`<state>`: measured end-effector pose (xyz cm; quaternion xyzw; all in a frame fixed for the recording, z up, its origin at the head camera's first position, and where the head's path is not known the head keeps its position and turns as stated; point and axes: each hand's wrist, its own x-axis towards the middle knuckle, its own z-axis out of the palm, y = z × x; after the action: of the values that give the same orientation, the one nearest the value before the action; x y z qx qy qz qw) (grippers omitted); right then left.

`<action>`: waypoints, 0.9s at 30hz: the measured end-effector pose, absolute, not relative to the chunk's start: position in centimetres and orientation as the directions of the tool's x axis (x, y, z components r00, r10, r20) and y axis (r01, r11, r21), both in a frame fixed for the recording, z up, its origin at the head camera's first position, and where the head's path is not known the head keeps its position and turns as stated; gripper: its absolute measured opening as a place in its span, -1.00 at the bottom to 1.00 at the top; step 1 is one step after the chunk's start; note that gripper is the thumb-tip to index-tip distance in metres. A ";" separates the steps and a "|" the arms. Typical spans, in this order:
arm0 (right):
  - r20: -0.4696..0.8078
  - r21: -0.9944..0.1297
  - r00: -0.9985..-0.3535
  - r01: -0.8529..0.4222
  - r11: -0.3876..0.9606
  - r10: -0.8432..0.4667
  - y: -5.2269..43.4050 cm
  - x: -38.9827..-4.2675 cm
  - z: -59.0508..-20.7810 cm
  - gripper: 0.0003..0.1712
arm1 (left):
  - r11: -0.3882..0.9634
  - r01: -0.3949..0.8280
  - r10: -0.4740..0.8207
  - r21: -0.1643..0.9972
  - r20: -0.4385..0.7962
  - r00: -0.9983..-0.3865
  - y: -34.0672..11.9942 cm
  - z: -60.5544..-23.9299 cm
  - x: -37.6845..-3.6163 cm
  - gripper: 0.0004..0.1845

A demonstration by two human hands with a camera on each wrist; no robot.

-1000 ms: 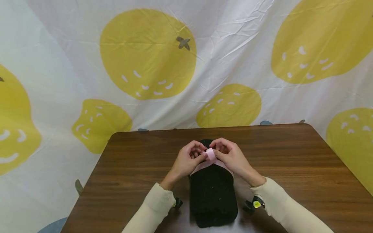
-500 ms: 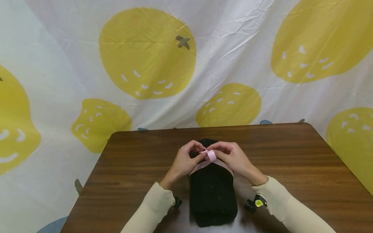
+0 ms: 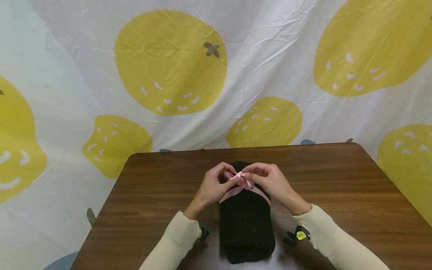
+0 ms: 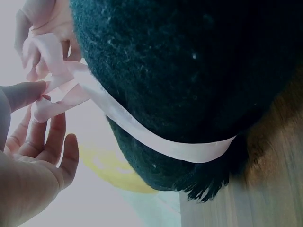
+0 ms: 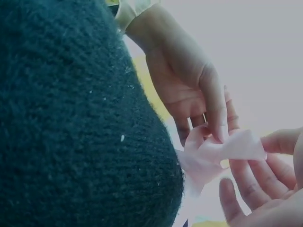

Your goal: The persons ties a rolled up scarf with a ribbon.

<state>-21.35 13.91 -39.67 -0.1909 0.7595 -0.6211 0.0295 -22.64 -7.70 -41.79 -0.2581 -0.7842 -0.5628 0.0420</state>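
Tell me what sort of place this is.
Probably a staged home or studio corner rather than a workshop: a low dark wooden table stands before a creased white fabric backdrop with yellow fruit prints, bearing only a rolled black knitted cloth tied with pink ribbon.

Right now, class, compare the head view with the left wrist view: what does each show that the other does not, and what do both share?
Only the head view shows both cream sleeves, the whole brown table and the lemon-print cloth behind it.

Only the left wrist view shows the pink ribbon running down round the side of the black knitted bundle, with dark fringe by the wood.

Both show the left hand and right hand pinching the ribbon's loops on top of the bundle.
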 end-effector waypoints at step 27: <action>0.206 -0.964 -0.904 -0.254 0.083 -0.376 14.6 -21.7 -39.3 -0.81 | 0.272 0.415 0.371 0.868 0.304 -0.878 -9.1 -41.7 -22.7 -0.78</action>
<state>-21.66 14.63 -39.34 -0.2144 0.7345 -0.6421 0.0473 -22.71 -9.10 -41.73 -0.2465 -0.7971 -0.5508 0.0202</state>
